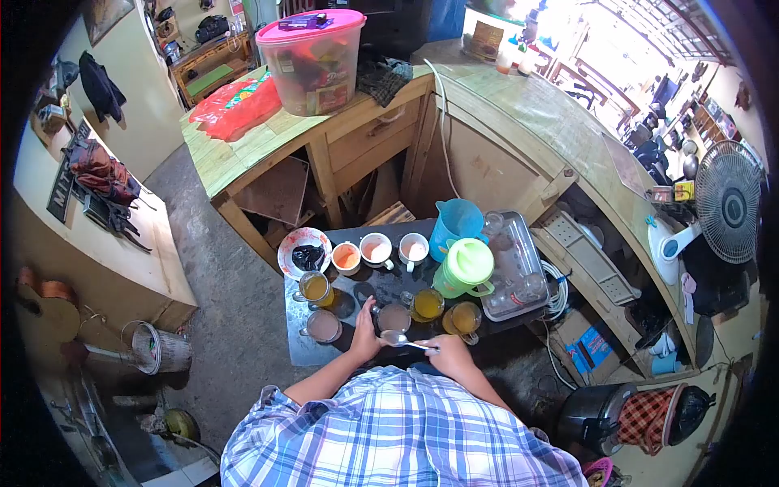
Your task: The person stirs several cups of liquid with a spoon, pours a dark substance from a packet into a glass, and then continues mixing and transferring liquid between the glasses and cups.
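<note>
My right hand (pixel 451 357) is closed on the handle of a metal spoon (pixel 395 338). The spoon's bowl is over the near rim of a glass mug (pixel 395 317) of pale brown drink. Around the left side of that mug curves my left hand (pixel 364 337), fingers fairly straight and the thumb near the front. To the left stands another mug of brown drink (pixel 323 326), with a mug of yellow drink (pixel 315 288) behind it. Two more yellow-drink mugs, one in the middle (pixel 428 305) and one at right (pixel 464 319), stand beyond my right hand.
On the dark table (pixel 304 351) are several white cups (pixel 376 249), a patterned bowl (pixel 294 241) with black plastic, a blue jug (pixel 457 223), a green lidded pitcher (pixel 468 268) and a clear box of glasses (pixel 516 268). Wooden counters (pixel 519 122) surround it; a fan (pixel 730 203) stands right.
</note>
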Demonstrator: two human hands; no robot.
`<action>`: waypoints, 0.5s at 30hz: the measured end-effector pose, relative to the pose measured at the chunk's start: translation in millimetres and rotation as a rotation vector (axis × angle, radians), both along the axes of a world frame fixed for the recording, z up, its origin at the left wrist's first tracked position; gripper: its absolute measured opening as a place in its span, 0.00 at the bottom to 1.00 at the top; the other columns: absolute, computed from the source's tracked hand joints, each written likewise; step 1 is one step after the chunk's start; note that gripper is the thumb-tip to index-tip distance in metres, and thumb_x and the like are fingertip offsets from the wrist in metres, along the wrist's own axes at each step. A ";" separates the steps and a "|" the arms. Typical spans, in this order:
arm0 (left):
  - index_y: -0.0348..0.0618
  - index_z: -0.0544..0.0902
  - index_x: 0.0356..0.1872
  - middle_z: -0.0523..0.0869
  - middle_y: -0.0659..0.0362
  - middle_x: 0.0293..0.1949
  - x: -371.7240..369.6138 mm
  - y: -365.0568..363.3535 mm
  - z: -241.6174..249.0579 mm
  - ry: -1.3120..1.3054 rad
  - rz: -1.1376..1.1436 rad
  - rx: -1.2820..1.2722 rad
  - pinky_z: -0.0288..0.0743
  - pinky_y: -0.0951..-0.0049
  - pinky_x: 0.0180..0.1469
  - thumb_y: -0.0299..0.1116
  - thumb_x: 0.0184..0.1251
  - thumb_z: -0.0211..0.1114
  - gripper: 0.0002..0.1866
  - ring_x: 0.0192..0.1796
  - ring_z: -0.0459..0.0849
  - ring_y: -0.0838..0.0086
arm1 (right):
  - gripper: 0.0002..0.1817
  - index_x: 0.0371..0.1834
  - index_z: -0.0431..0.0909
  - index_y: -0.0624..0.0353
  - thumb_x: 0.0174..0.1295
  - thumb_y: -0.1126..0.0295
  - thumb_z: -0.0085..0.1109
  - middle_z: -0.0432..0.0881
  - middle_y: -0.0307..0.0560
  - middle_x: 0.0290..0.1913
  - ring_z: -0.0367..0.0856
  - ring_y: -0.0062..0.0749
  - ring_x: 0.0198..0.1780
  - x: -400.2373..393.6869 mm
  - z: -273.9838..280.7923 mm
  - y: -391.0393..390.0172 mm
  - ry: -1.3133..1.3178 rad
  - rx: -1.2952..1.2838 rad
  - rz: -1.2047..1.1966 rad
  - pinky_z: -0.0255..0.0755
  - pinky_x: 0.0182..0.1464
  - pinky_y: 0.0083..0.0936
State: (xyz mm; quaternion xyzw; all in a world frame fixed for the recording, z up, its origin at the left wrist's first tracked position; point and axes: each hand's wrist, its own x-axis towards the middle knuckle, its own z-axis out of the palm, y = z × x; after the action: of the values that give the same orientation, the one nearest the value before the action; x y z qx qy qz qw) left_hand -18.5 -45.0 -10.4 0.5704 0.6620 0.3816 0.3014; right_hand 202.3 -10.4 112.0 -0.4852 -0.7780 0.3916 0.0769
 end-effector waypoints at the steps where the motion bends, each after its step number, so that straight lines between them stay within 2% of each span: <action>1: 0.38 0.49 0.70 0.61 0.45 0.67 0.3 0.8 0.0 -0.017 0.015 -0.007 0.55 0.58 0.70 0.35 0.33 0.82 0.61 0.68 0.61 0.50 | 0.18 0.46 0.84 0.45 0.52 0.75 0.58 0.83 0.57 0.36 0.81 0.52 0.37 -7.1 -8.0 -0.4 0.049 0.034 0.040 0.74 0.42 0.36; 3: 0.37 0.50 0.69 0.61 0.44 0.67 0.3 2.0 3.1 0.004 0.018 -0.005 0.55 0.58 0.70 0.35 0.33 0.82 0.60 0.68 0.62 0.49 | 0.17 0.46 0.85 0.49 0.53 0.76 0.57 0.83 0.55 0.34 0.81 0.51 0.37 -16.6 -12.5 3.9 0.031 0.078 0.020 0.74 0.42 0.36; 6: 0.35 0.50 0.69 0.60 0.42 0.67 1.4 9.2 2.8 0.046 0.083 0.030 0.56 0.59 0.70 0.35 0.34 0.81 0.59 0.68 0.62 0.49 | 0.16 0.43 0.85 0.57 0.52 0.79 0.54 0.83 0.54 0.31 0.82 0.48 0.36 -14.8 -2.2 17.6 0.218 0.195 -0.124 0.74 0.42 0.35; 7: 0.34 0.50 0.68 0.60 0.41 0.67 2.4 12.6 -0.1 0.066 0.140 0.063 0.56 0.59 0.70 0.35 0.34 0.81 0.59 0.68 0.61 0.49 | 0.16 0.43 0.85 0.57 0.53 0.80 0.54 0.82 0.56 0.31 0.82 0.47 0.36 -8.8 5.5 20.5 0.237 0.173 -0.139 0.74 0.42 0.33; 9: 0.32 0.50 0.68 0.60 0.40 0.66 2.0 21.4 -1.6 0.025 0.155 0.049 0.57 0.60 0.69 0.35 0.34 0.81 0.60 0.68 0.61 0.49 | 0.16 0.46 0.84 0.58 0.56 0.79 0.53 0.84 0.51 0.31 0.83 0.40 0.34 6.8 5.7 23.2 0.279 0.155 -0.167 0.75 0.39 0.30; 10: 0.32 0.50 0.68 0.60 0.40 0.66 2.5 26.2 -0.4 0.006 0.183 0.048 0.57 0.60 0.69 0.35 0.34 0.81 0.60 0.68 0.61 0.49 | 0.16 0.46 0.84 0.58 0.56 0.79 0.53 0.84 0.51 0.31 0.83 0.40 0.34 12.7 6.4 23.2 0.280 0.159 -0.169 0.75 0.39 0.30; 12: 0.31 0.50 0.68 0.60 0.41 0.66 3.4 35.2 3.0 -0.011 0.211 0.049 0.58 0.61 0.69 0.35 0.34 0.82 0.60 0.68 0.62 0.49 | 0.16 0.53 0.80 0.61 0.61 0.77 0.54 0.82 0.42 0.34 0.72 0.20 0.25 22.6 9.5 20.0 0.492 -0.351 -0.377 0.65 0.26 0.16; 13: 0.31 0.50 0.68 0.61 0.40 0.66 4.3 39.4 4.9 -0.027 0.228 0.032 0.58 0.61 0.69 0.35 0.34 0.82 0.60 0.68 0.62 0.49 | 0.16 0.53 0.80 0.61 0.61 0.77 0.54 0.82 0.42 0.34 0.72 0.20 0.25 26.8 11.0 17.2 0.493 -0.349 -0.378 0.65 0.26 0.16; 15: 0.31 0.50 0.68 0.61 0.40 0.66 5.9 47.0 7.9 -0.044 0.245 0.016 0.59 0.62 0.69 0.35 0.34 0.82 0.60 0.67 0.63 0.49 | 0.16 0.56 0.77 0.64 0.65 0.74 0.53 0.78 0.37 0.33 0.68 0.12 0.26 32.2 16.4 11.8 0.681 -0.659 -0.519 0.62 0.26 0.12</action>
State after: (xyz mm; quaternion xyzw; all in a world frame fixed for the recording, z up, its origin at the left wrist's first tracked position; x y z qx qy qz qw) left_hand -12.6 2.0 -2.5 0.4793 0.7169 0.4331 0.2624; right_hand 234.6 1.4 128.4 -0.5057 -0.3996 0.7180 0.2627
